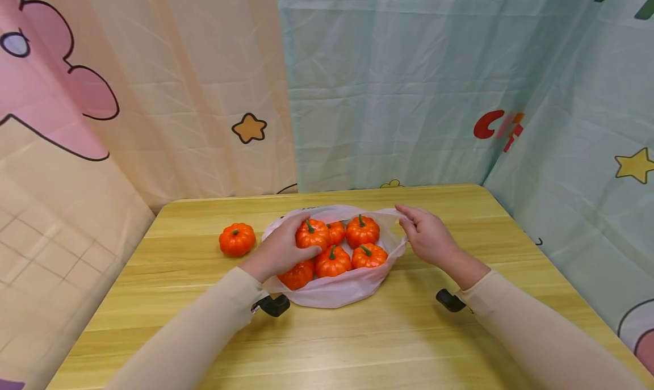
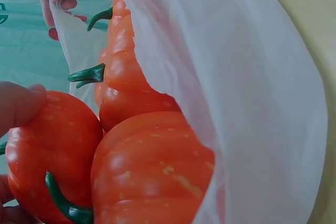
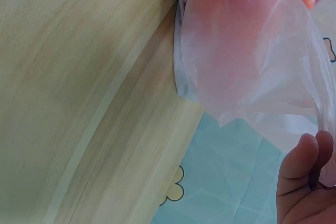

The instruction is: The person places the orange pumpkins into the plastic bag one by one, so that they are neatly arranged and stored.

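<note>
A thin white plastic bag lies on the table with its mouth spread wide, holding several small orange pumpkins with green stems. My left hand reaches over the bag's left side and grips one pumpkin between thumb and fingers. In the left wrist view that pumpkin touches a larger-looking pumpkin beside it. With thumb and fingers my right hand pinches the bag's right rim and holds it up; the right wrist view shows the fingers on the plastic.
One more pumpkin sits on the wooden table, left of the bag. Printed curtains hang behind the table and along both sides. A black wrist device is under the left forearm, another under the right.
</note>
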Demonstrator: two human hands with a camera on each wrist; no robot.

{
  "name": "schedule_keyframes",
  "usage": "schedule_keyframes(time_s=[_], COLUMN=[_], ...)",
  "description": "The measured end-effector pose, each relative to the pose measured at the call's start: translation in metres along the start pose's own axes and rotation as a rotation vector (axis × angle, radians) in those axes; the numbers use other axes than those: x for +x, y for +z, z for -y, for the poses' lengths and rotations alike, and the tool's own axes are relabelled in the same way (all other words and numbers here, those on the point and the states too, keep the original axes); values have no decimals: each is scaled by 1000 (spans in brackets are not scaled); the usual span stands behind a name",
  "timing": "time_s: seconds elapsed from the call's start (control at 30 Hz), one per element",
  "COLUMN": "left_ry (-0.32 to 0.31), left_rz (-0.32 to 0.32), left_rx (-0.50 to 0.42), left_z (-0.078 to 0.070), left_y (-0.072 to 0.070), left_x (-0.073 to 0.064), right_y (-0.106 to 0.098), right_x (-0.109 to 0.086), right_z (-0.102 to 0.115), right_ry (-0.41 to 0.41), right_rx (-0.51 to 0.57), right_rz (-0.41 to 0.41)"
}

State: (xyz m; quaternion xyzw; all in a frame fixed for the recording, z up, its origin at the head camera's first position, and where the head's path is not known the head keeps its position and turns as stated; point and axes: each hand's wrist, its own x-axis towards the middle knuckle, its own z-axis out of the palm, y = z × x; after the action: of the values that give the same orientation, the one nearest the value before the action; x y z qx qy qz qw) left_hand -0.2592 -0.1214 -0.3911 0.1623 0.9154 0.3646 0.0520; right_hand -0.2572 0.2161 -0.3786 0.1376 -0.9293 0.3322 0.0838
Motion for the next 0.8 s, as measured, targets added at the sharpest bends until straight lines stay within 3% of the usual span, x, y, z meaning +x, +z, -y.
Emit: schedule_keyframes(time_s=[0.8], left_ry=[-10], left_rz=[2], left_rx=[18], left_z=[3], left_y=[3], left_x=[1], right_y=[1], right_x=[-1], right_z=[0], right_ry=[20], right_rx=[23], right_rz=[12])
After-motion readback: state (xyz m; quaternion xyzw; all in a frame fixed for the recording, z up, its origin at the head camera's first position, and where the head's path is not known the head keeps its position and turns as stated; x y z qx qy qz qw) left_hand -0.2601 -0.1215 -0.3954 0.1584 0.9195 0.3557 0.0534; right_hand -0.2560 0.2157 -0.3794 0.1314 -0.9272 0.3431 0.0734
